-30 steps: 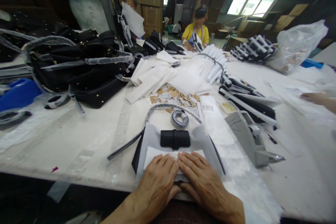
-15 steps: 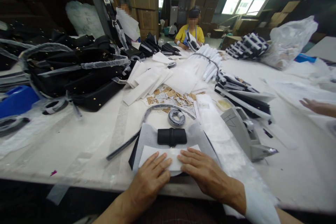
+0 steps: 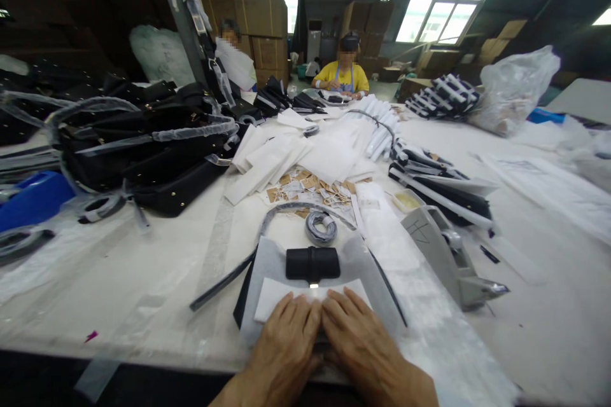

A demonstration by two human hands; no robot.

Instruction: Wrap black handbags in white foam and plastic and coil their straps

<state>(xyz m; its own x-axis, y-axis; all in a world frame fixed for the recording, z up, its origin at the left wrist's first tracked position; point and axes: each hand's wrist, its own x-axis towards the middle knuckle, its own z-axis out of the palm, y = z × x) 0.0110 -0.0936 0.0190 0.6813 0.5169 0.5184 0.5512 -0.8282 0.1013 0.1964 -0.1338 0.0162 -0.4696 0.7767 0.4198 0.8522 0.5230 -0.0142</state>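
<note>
A black bag [image 3: 242,297] lies at the table's front edge, mostly covered by pale tissue paper [image 3: 270,257]. Across its near part is a folded white sheet [image 3: 268,297]. My left hand [image 3: 286,337] and my right hand [image 3: 356,334] are side by side over this sheet, fingers close together on top and thumbs lower at the near edge, so they grip it there. The thumbs are partly hidden. Just beyond the fingertips sits a black flap piece [image 3: 312,263] with a small metal clasp. A wrapped coiled strap [image 3: 321,227] and a wrapped handle [image 3: 281,210] lie behind the bag.
A grey tape dispenser [image 3: 442,254] stands to the right, near clear plastic sleeves [image 3: 420,280]. Paper tags [image 3: 315,189] and white sheets [image 3: 267,159] are heaped ahead. Black bags [image 3: 167,178] pile up at left. A co-worker in yellow [image 3: 329,76] sits across the table.
Both hands have drawn nearer each other and towards me, from lying spread on the white sheet to curling over its near edge. Another person's hand at right has left view.
</note>
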